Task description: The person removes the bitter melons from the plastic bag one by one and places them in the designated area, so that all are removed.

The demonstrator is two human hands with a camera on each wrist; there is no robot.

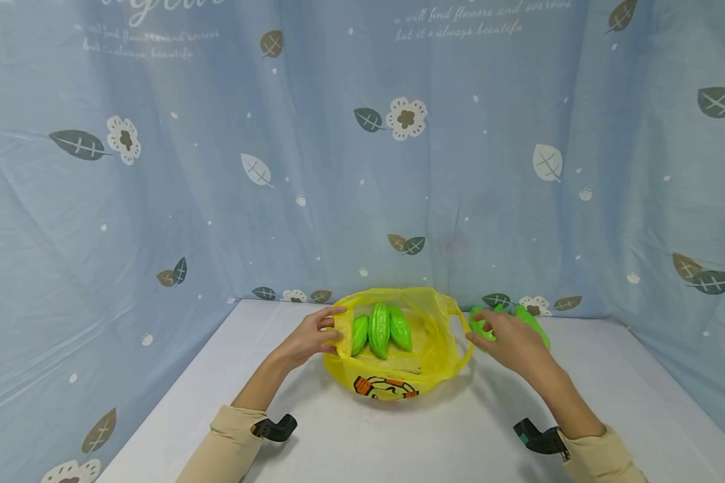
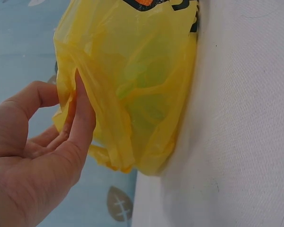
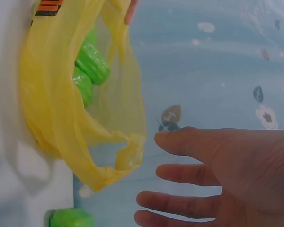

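A yellow plastic bag with a printed orange-and-black picture sits on the table, its mouth spread. Three green ridged bitter melons, glossy like toys, show inside it. My left hand pinches the bag's left rim; in the left wrist view the hand has its thumb on one side of the film and fingers on the other. At the bag's right handle loop, my right hand hovers above more green bitter melons, partly hidden by it. The right wrist view shows that hand with fingers extended, holding nothing.
A white table runs back to a blue curtain printed with leaves and flowers. Black wrist-camera mounts jut from both sleeves over the table. One green bitter melon peeks in at the bottom of the right wrist view.
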